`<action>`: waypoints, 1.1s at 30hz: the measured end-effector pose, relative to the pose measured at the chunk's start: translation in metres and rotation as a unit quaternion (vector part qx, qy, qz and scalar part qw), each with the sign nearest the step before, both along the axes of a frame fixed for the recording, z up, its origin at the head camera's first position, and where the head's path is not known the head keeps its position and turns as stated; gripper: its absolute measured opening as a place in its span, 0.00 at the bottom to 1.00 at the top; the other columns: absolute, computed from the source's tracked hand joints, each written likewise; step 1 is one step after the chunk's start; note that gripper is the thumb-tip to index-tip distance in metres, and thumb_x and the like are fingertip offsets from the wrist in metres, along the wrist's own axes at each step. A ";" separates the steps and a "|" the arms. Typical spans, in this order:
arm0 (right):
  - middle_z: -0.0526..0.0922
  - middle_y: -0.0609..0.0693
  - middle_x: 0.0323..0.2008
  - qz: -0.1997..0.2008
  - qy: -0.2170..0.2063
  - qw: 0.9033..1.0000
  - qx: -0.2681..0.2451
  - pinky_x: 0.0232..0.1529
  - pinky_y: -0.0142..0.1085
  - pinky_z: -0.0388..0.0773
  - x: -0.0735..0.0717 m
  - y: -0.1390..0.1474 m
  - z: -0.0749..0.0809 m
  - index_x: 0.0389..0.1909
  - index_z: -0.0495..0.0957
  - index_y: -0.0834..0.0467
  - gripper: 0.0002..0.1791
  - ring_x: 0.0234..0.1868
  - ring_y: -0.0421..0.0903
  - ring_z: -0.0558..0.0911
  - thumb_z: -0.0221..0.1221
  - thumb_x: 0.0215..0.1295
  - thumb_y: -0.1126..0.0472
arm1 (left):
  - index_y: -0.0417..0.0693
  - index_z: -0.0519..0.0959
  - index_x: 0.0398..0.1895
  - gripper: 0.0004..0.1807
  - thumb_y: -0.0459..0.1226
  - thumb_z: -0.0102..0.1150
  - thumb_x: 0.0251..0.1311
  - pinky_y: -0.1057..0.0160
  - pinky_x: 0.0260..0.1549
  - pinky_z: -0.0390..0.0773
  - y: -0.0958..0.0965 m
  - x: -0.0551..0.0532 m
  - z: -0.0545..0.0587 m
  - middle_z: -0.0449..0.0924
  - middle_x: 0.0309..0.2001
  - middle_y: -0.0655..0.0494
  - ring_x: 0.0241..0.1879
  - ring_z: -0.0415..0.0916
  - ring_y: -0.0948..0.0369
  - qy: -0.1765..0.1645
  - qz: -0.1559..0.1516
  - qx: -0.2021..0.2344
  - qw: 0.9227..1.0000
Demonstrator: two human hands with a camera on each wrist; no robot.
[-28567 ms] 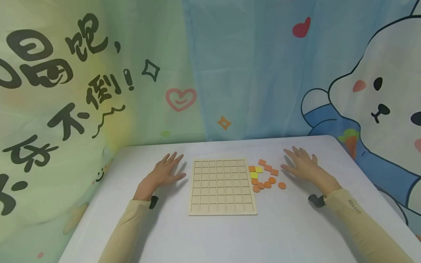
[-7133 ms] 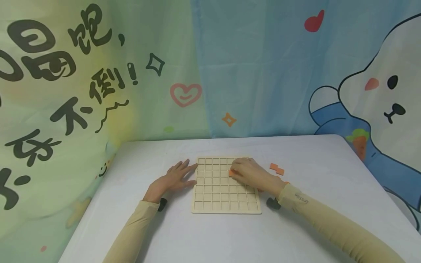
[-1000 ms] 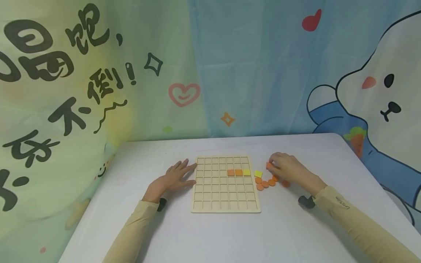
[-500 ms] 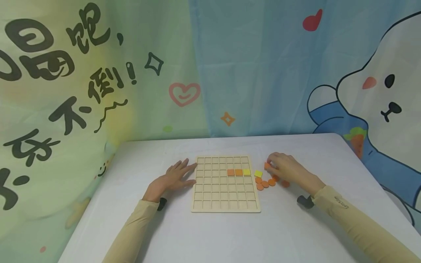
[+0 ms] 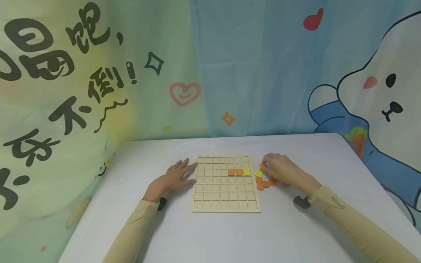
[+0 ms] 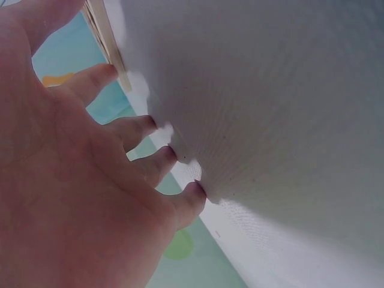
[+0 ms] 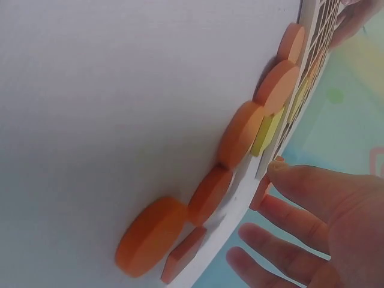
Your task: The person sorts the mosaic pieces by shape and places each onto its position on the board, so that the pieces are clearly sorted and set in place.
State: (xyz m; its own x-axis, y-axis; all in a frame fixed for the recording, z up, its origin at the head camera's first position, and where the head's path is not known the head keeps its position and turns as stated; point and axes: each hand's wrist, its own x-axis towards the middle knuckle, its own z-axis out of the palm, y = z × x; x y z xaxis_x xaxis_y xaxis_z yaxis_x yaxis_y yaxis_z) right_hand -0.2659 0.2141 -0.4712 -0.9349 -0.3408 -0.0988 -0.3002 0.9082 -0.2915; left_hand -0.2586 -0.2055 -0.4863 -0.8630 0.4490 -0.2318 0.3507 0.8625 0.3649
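My right hand (image 5: 283, 168) pinches an orange square tile (image 5: 262, 166) between thumb and forefinger, just right of the wooden grid board (image 5: 210, 197). In the right wrist view this tile (image 7: 262, 191) stands on edge at the fingertips, while the other fingers stay spread. My left hand (image 5: 173, 179) lies with fingers spread, its thumb and forefinger against the board's left edge. On the board, two orange squares (image 5: 235, 172) and a yellow square (image 5: 247, 172) sit side by side in one row, reaching the right-hand column. A second yellow square (image 5: 258, 174) lies loose beside the board.
Several orange round discs (image 5: 265, 184) lie on the white table (image 5: 230, 237) right of the board, some partly behind my right hand. Another loose orange square (image 7: 183, 255) shows near a disc in the right wrist view. A printed curtain (image 5: 158, 120) hangs behind the table.
Over the last second my right hand has carried the orange square slightly left, toward the board. The board was bare at first; three squares now sit in it. My left hand has stayed put lately.
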 end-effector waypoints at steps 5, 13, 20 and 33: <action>0.79 0.58 0.60 0.005 0.000 1.000 0.005 0.37 0.34 0.79 0.001 -0.006 0.000 0.54 0.79 0.57 0.19 0.46 0.50 0.77 0.62 0.70 0.48 | 0.60 0.54 0.80 0.39 0.58 0.52 0.70 0.33 0.75 0.44 0.000 -0.001 -0.002 0.42 0.81 0.41 0.79 0.39 0.37 -0.002 0.002 0.002 1.000; 0.79 0.56 0.60 0.015 0.014 1.000 0.000 0.50 0.45 0.83 0.004 -0.017 0.005 0.52 0.80 0.55 0.18 0.49 0.51 0.77 0.61 0.70 0.47 | 0.59 0.55 0.80 0.39 0.58 0.52 0.70 0.32 0.75 0.44 0.000 0.000 0.001 0.42 0.81 0.41 0.79 0.39 0.36 -0.003 0.004 0.003 1.000; 0.83 0.53 0.51 0.054 0.052 0.997 -0.003 0.52 0.48 0.81 0.003 -0.024 0.004 0.47 0.82 0.56 0.15 0.43 0.48 0.79 0.62 0.70 0.49 | 0.59 0.54 0.80 0.39 0.58 0.51 0.70 0.33 0.75 0.44 0.000 0.000 0.003 0.42 0.81 0.41 0.79 0.39 0.36 -0.004 0.002 0.000 1.000; 0.84 0.49 0.43 0.087 0.065 0.994 -0.010 0.45 0.44 0.80 -0.002 -0.038 0.001 0.41 0.83 0.53 0.10 0.37 0.44 0.78 0.62 0.70 0.51 | 0.59 0.55 0.80 0.39 0.58 0.51 0.70 0.33 0.75 0.44 0.001 0.000 0.002 0.42 0.81 0.42 0.80 0.39 0.37 -0.003 0.001 -0.002 1.000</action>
State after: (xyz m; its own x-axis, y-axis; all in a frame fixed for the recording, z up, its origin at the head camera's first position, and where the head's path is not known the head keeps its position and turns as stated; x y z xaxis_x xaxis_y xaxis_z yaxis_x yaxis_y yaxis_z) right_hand -0.2679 0.1762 -0.4701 -0.8658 -0.4997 0.0281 -0.4893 0.8333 -0.2572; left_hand -0.2585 -0.2047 -0.4848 -0.8625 0.4466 -0.2381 0.3471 0.8644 0.3638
